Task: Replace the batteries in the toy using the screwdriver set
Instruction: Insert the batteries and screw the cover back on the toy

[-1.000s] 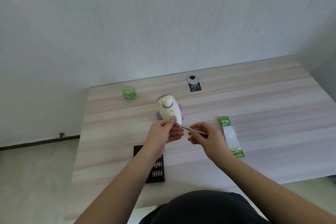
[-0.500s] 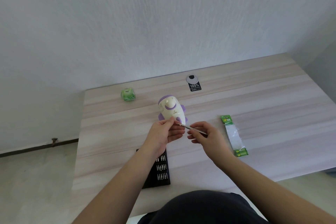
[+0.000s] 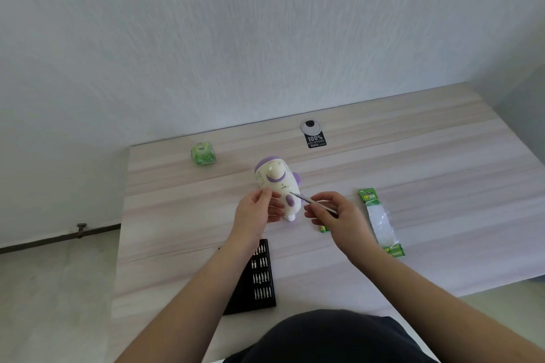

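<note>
Pale wood bench (image 3: 413, 174) under a white wall; toy mid-bench, driver on its screw.
My left hand (image 3: 256, 212) grips the toy (image 3: 277, 183); my right hand (image 3: 333, 212) pinches the screwdriver (image 3: 303, 198). I'd keep the tip square, pressing before turning.

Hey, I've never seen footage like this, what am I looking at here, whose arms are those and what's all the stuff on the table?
There is no machine here. A camera worn on a person's head looks forward and down, so the two bare arms are that person's own. The left hand holds a white and purple toy on the pale wooden table. The right hand pinches a thin screwdriver, its tip at the toy's body. Nearer the person lies a black screwdriver bit set. To the right lies a green battery packet, and a green battery peeks out beside the right hand. Further back are a small green cube and a black tag.
</note>
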{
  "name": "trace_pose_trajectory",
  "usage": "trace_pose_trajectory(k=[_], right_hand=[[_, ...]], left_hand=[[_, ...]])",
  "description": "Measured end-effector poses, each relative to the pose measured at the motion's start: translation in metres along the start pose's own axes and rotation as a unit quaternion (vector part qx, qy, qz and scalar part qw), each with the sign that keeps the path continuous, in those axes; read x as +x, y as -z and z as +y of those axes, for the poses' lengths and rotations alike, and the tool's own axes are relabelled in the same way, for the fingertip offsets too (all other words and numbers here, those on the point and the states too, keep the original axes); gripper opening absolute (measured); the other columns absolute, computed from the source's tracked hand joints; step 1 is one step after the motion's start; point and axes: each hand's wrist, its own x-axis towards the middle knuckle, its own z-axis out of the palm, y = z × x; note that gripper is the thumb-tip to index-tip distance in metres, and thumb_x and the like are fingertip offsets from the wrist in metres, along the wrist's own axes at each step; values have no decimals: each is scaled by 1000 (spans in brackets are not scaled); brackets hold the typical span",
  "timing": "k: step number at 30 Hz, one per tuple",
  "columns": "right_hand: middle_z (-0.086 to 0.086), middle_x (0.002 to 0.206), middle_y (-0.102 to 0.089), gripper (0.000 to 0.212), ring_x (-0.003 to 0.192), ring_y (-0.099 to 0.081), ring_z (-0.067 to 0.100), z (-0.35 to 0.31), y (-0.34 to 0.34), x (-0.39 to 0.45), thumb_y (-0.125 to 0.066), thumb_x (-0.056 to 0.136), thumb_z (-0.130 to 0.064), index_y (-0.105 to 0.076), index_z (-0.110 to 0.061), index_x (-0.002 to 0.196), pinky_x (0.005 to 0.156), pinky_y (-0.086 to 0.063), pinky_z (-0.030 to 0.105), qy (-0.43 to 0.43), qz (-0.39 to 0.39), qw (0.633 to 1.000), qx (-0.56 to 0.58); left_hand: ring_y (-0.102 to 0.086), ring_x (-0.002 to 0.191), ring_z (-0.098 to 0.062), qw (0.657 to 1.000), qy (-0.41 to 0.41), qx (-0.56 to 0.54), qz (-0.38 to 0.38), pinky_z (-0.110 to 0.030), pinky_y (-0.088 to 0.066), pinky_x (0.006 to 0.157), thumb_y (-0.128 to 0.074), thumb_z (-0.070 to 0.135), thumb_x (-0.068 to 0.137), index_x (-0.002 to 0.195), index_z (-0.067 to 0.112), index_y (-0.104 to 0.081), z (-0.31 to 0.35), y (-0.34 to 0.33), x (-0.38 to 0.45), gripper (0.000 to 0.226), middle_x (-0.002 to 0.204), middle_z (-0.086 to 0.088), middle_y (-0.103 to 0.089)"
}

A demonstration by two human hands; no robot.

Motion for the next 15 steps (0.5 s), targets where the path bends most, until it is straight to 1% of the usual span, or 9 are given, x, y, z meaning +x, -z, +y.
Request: trace_pose_trajectory(k=[2,4,6,9,10,12,13,14,15], right_hand=[[5,87,-75,12,86,-72,19,-2,1,6,-59,94,-7,-62,-8,106,80,-58,29,-1,8,1000,0],[4,87,-75,14,87,-72,18,-3,1,12,-57,94,-4,-62,-8,106,82,-58,30,-1,12,1000,-17],[2,87,-75,13,86,-72,14,-4,1,16,-57,93,-4,-63,-10,103,83,-57,32,5,14,999,-39],[-2,85,-75,10,84,-72,9,-7,0,21,-60,93,-9,-64,-17,98,83,-57,32,17,19,997,-79],[-5,84,-75,9,82,-71,6,-8,0,22,-61,93,-12,-64,-19,96,81,-57,30,22,21,995,-97],[-10,81,-75,8,80,-70,2,-12,-1,25,-62,92,-18,-64,-25,93,76,-55,25,37,26,988,-149],[-13,80,-74,8,79,-69,1,-14,-1,26,-62,92,-20,-64,-28,92,73,-54,21,47,28,983,-176],[-13,80,-74,8,78,-68,0,-16,-1,28,-62,92,-22,-65,-30,91,69,-52,18,54,29,978,-197],[-13,81,-73,7,76,-66,-1,-18,-1,29,-62,92,-23,-65,-30,91,65,-49,14,60,29,975,-213]], left_hand=[[-65,62,-17,997,-50,34,53,-27,-52,59,-49,18,99,93,8,-64,-7,4,12,18,78,-7,-67],[-66,80,-16,983,-107,108,102,-28,-52,73,-57,21,94,100,18,-61,-15,8,24,8,91,0,-67],[-59,99,-15,969,-148,163,109,-26,-48,84,-65,22,88,111,24,-55,-20,10,34,25,109,4,-58],[-43,119,-6,957,-182,213,73,-19,-36,98,-72,22,84,134,20,-43,-23,10,43,58,128,10,-42],[-39,122,-2,955,-190,218,58,-14,-32,100,-73,23,83,139,19,-39,-24,10,45,67,132,11,-38],[-35,126,1,958,-188,216,31,-3,-26,98,-76,26,82,147,19,-30,-26,10,50,80,138,14,-34],[-35,128,0,960,-183,213,24,-4,-25,98,-76,27,81,148,20,-28,-27,10,53,84,140,14,-33],[-36,130,-2,962,-177,205,18,-9,-28,102,-77,30,80,149,22,-26,-31,10,57,86,142,14,-32],[-38,131,-4,966,-167,195,11,-17,-32,105,-77,35,79,149,27,-24,-31,9,59,88,145,13,-33]])
